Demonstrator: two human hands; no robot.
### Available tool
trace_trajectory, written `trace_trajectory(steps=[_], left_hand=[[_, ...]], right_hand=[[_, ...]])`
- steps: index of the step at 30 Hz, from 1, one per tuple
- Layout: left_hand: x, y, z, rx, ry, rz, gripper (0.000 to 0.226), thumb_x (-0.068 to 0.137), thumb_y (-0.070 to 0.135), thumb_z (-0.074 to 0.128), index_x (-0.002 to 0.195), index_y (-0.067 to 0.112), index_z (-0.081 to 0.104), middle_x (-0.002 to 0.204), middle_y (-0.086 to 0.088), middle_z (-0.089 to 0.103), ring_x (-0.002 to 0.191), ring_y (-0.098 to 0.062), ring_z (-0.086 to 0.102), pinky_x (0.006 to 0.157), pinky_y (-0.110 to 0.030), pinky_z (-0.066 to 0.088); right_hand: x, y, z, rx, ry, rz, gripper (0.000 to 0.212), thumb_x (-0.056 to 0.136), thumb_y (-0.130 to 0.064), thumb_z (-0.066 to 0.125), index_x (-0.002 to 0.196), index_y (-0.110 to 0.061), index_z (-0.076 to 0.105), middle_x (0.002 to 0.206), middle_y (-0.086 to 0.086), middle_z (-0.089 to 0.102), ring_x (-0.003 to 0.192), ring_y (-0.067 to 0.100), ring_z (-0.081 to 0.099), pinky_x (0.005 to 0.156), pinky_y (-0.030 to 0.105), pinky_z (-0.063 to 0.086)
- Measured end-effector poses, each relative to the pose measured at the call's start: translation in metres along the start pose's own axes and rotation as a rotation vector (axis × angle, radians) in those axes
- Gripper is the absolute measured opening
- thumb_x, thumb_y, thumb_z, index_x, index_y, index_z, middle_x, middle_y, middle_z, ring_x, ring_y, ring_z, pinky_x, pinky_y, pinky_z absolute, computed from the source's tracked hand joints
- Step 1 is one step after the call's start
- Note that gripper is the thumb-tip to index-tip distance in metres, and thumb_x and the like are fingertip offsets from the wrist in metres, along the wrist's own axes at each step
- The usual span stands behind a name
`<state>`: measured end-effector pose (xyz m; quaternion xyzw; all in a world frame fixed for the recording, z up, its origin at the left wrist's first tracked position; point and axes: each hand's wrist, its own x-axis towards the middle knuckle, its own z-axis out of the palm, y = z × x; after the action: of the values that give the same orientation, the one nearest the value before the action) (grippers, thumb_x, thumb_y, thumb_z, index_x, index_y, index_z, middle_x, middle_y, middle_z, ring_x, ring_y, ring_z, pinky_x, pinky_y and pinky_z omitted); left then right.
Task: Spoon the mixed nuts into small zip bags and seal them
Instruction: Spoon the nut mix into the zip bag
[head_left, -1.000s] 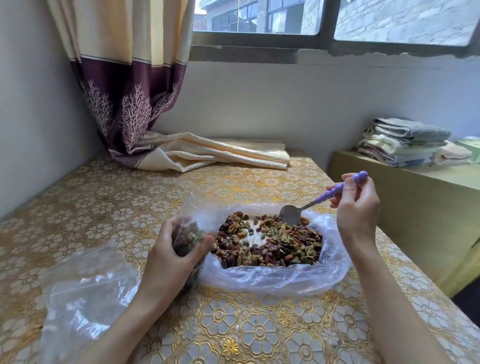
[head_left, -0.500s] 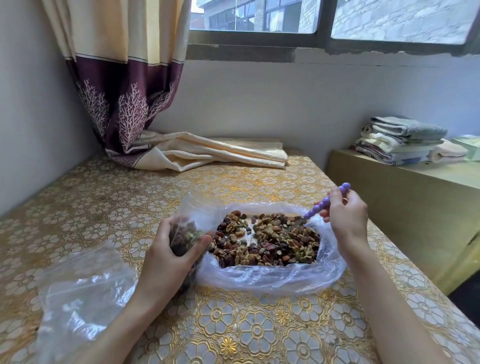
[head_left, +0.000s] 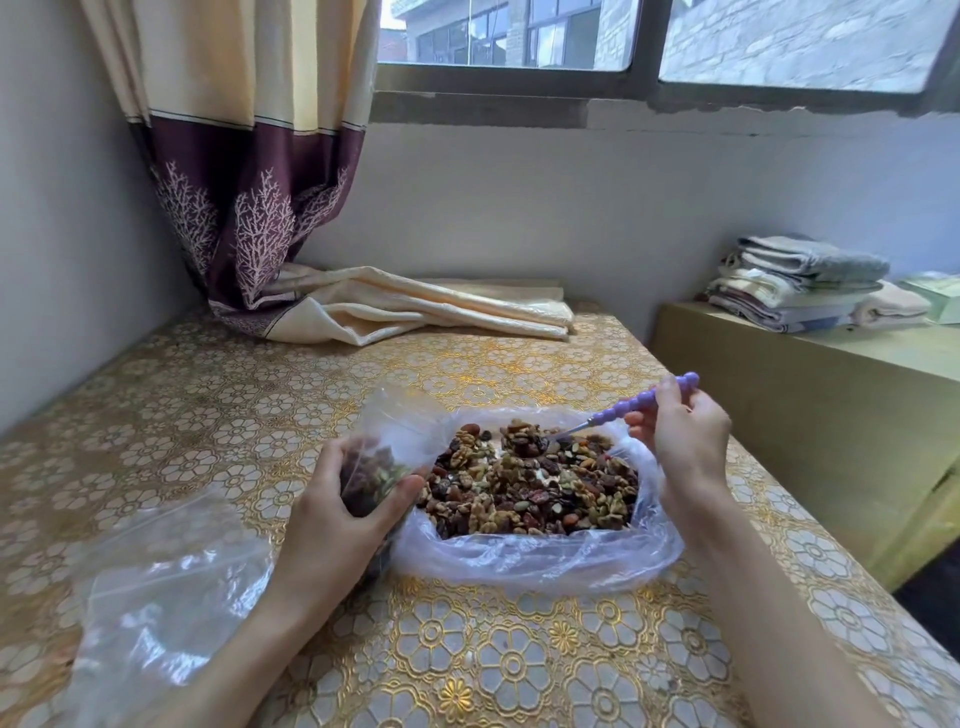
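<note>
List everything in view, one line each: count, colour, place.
nuts: one heap, brown mix, in the big bag
big bag: one, clear, table centre
small bag: one, clear, part filled, in left hand
spoon: one, purple handle, bowl in the nuts
empty bags: clear, table left, count unclear
table: one, gold floral cover
curtain: one, cream and purple, back left
folded cloths: stack, pale, right shelf
left hand: grips small bag
right hand: holds spoon

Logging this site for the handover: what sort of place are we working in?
Probably a room in a home, not a workshop: a drawn-back curtain at the window, folded towels on a side cabinet, and a gold floral tablecloth.
</note>
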<state>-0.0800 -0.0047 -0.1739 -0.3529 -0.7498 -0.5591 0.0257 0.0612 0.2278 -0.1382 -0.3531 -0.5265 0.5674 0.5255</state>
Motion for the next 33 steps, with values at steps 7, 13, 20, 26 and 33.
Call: trace_trajectory(steps=[7,13,20,26,33], left_hand=[[-0.001,0.000,0.003,0.045,-0.032,0.005,0.056,0.055,0.062,0.063,0.102,0.033,0.050,0.089,0.020,0.060,0.078,0.016,0.056,0.060,-0.004,0.042],[0.000,-0.001,0.003,0.025,-0.039,0.004,0.056,0.057,0.059,0.065,0.103,0.032,0.050,0.091,0.022,0.059,0.081,0.018,0.055,0.060,0.000,0.040],[-0.001,0.001,0.002,-0.072,-0.039,-0.027,0.051,0.055,0.056,0.069,0.098,0.037,0.051,0.086,0.028,0.064,0.081,0.014,0.059,0.061,-0.001,0.041],[0.001,0.000,0.001,-0.109,-0.019,-0.024,0.049,0.054,0.057,0.069,0.094,0.036,0.052,0.087,0.022,0.066,0.079,0.009,0.061,0.060,-0.006,0.043],[0.002,0.002,0.000,-0.164,0.016,-0.011,0.050,0.051,0.056,0.069,0.092,0.033,0.052,0.086,0.013,0.066,0.076,0.009,0.062,0.058,-0.006,0.046]], right_hand=[[-0.027,-0.027,0.023,0.200,-0.090,-0.076,0.026,0.099,-0.021,0.047,0.081,-0.005,0.057,0.065,0.007,0.066,0.052,0.011,0.063,0.051,0.018,0.050],[-0.060,-0.037,0.040,0.298,-0.229,-0.130,0.021,0.097,-0.021,0.050,0.084,-0.006,0.057,0.066,0.004,0.068,0.057,0.013,0.065,0.053,0.019,0.052],[-0.088,-0.041,0.049,0.279,-0.458,-0.344,0.014,0.097,-0.008,0.045,0.086,-0.004,0.051,0.070,0.003,0.071,0.059,0.015,0.068,0.056,0.023,0.054],[-0.087,-0.043,0.045,0.309,-0.457,-0.453,0.012,0.092,-0.016,0.045,0.089,-0.006,0.051,0.080,0.007,0.068,0.067,0.021,0.068,0.061,0.028,0.055],[-0.058,-0.039,0.030,0.390,-0.257,-0.330,0.014,0.099,-0.017,0.043,0.090,-0.013,0.054,0.081,0.007,0.070,0.068,0.019,0.069,0.061,0.024,0.054]])
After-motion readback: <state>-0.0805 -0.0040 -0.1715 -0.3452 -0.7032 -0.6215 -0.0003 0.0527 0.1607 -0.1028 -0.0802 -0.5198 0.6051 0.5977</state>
